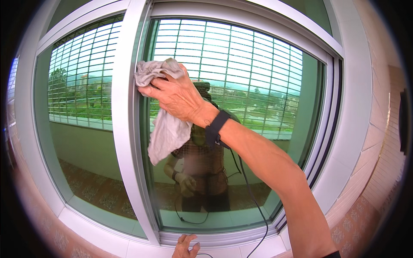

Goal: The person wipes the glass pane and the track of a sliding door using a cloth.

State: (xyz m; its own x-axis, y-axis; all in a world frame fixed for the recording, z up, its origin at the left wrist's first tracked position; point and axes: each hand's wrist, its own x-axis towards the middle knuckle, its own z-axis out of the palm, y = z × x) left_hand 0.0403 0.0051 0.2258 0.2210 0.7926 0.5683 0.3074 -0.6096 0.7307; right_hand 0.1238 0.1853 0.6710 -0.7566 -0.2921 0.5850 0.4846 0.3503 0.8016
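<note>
A crumpled pale grey-pink cloth (171, 133) is gripped in my right hand (179, 93), its loose end hanging below the fingers. The hand presses it at the left edge of the right window pane (258, 106), beside the white upright frame bar (124, 106). A black strap (216, 127) circles my right wrist. Low in the view, my left hand (185, 247) is near the white tiled sill (222, 251), its fingers apart and holding nothing. Whether it touches the sill I cannot tell.
A black cable (250, 187) hangs from the wrist strap past the sill. The left pane (87, 135) stands beyond the upright bar. The glass mirrors a person, a barred grille, greenery and buildings. Tiled wall (376, 129) borders the window on the right.
</note>
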